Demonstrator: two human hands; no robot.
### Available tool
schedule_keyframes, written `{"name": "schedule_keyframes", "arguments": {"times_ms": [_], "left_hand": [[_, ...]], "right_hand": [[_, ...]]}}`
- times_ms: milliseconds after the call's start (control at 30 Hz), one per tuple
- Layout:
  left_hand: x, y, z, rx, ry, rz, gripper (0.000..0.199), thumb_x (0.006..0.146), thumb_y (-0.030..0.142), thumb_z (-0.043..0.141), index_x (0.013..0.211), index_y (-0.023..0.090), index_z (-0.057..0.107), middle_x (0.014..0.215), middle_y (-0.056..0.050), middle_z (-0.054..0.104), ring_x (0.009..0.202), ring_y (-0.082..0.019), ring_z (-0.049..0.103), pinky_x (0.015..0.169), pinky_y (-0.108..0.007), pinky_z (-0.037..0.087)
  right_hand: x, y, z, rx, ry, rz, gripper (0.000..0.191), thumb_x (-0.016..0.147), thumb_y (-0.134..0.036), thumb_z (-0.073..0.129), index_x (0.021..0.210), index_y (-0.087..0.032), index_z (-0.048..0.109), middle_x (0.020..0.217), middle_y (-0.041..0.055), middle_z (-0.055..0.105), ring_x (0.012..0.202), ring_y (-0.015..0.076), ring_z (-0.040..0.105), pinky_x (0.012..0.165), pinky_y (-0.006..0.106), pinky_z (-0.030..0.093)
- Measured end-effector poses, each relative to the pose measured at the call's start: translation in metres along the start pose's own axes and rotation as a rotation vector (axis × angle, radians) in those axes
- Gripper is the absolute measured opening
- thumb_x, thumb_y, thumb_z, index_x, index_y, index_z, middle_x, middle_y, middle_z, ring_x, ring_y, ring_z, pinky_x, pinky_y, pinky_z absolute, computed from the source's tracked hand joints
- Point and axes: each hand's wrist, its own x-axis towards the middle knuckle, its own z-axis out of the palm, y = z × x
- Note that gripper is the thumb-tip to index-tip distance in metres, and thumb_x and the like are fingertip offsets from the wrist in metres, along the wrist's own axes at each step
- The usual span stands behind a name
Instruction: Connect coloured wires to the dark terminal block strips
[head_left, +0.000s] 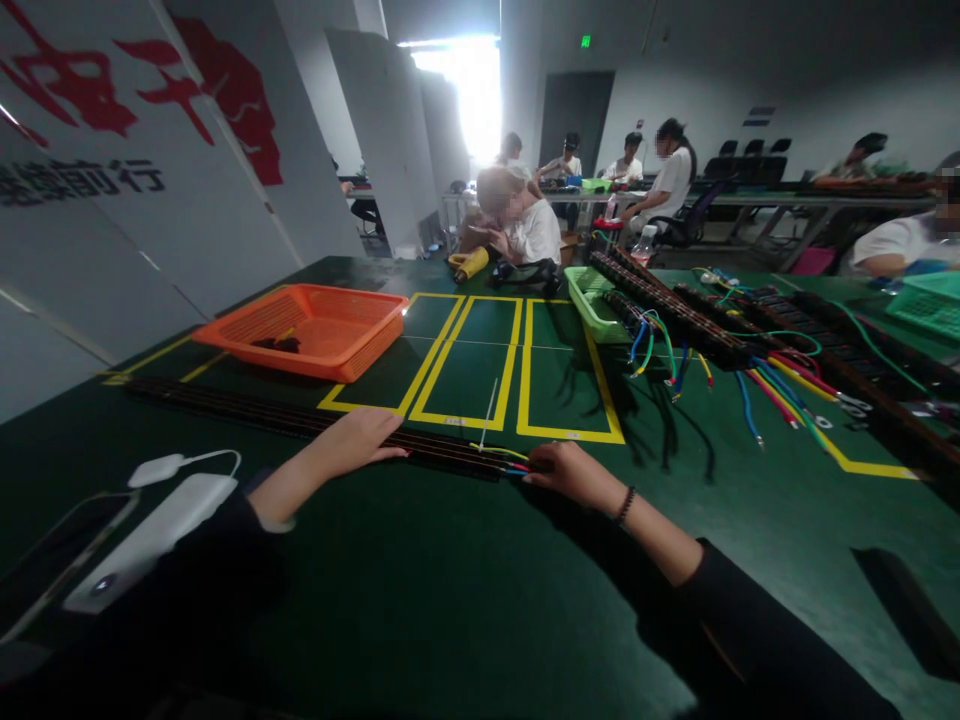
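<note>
A long dark cable bundle [442, 455] lies across the green table, running from the far left to the middle. My left hand [358, 441] rests over the bundle, fingers closed round it. At its right end, my right hand [564, 472] has its fingers pressed together on the coloured wires [517, 466], which are yellow, red and blue. A thin white cable tie [489, 415] sticks up from the bundle between my hands, just left of the wire ends.
An orange basket [352, 355] stands behind the bundle. Dark harnesses [675, 310] with coloured wire ends lie at the right, by a green basket [589, 300]. A white power strip [157, 530] and phone [67, 550] lie near left. A person [536, 230] sits across the table.
</note>
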Motion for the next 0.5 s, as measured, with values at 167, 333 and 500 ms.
{"name": "schedule_keyframes", "arguments": {"times_ms": [167, 333, 500], "left_hand": [[0.01, 0.075, -0.021, -0.487, -0.001, -0.22, 0.044, 0.09, 0.051, 0.034, 0.094, 0.015, 0.059, 0.089, -0.008, 0.062, 0.08, -0.018, 0.059, 0.075, -0.032, 0.045], [0.042, 0.162, 0.0, -1.536, -0.405, -0.39, 0.048, 0.087, 0.058, 0.032, 0.097, 0.016, 0.054, 0.084, -0.007, 0.064, 0.074, -0.017, 0.064, 0.069, -0.031, 0.049], [0.076, 0.204, 0.029, -2.188, -0.302, -0.647, 0.047, 0.081, 0.057, 0.05, 0.1, 0.014, 0.049, 0.089, -0.013, 0.065, 0.084, -0.021, 0.066, 0.085, -0.04, 0.047]], "right_hand": [[-0.005, 0.009, 0.002, 0.017, -0.026, 0.061, 0.031, 0.083, -0.045, 0.057, 0.079, -0.015, 0.066, 0.071, 0.0022, 0.063, 0.058, 0.0109, 0.051, 0.053, 0.022, 0.031], [-0.012, 0.004, 0.006, -0.112, 0.038, 0.005, 0.027, 0.087, -0.037, 0.053, 0.074, -0.017, 0.065, 0.073, 0.0031, 0.062, 0.066, 0.0124, 0.052, 0.06, 0.023, 0.032], [-0.018, -0.007, 0.017, -0.397, 0.179, -0.059, 0.026, 0.09, -0.028, 0.049, 0.071, -0.017, 0.064, 0.072, 0.0046, 0.06, 0.071, 0.0154, 0.05, 0.067, 0.029, 0.032]]}}
